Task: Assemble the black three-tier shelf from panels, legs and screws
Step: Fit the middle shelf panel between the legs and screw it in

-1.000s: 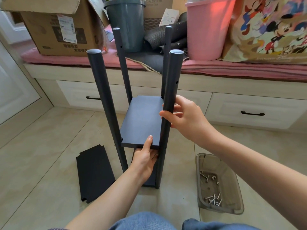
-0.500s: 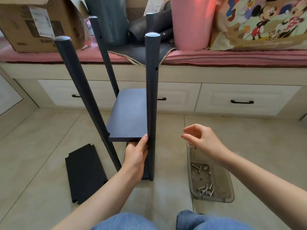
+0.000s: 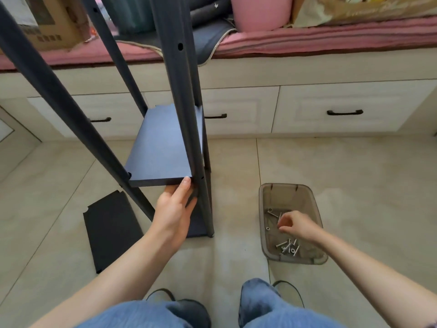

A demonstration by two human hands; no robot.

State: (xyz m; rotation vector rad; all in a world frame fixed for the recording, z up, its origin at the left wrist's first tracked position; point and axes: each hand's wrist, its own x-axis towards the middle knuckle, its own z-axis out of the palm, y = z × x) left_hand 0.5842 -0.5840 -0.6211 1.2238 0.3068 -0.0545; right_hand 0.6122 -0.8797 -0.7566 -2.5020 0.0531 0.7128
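Now, step: fixing the middle panel (image 3: 163,147) to the front leg (image 3: 182,110).
Right hand (image 3: 299,227): fingers pinched together over the screws (image 3: 287,247) in the tray (image 3: 314,204) (whether one is caught, I cannot tell).
Left hand (image 3: 173,208): fingers under the panel's near edge, thumb on it, propping it level, long axis running away from me.
Next: screw into the leg hole.

Legs (image 3: 182,95) of the shelf run off the top edge; their upper ends out of view. Left hand (image 3: 173,209): fingers go under the middle panel (image 3: 163,147), hidden there; only the thumb shows on the panel's front edge. Bottom panel (image 3: 198,223) mostly covered by hand and near leg. Right hand (image 3: 299,227) over the screw box (image 3: 264,209): fingertips blurred, cannot tell if a screw is pinched. Cardboard box (image 3: 49,22), pink bucket (image 3: 261,10), printed bag (image 3: 366,8) cut by the top edge.
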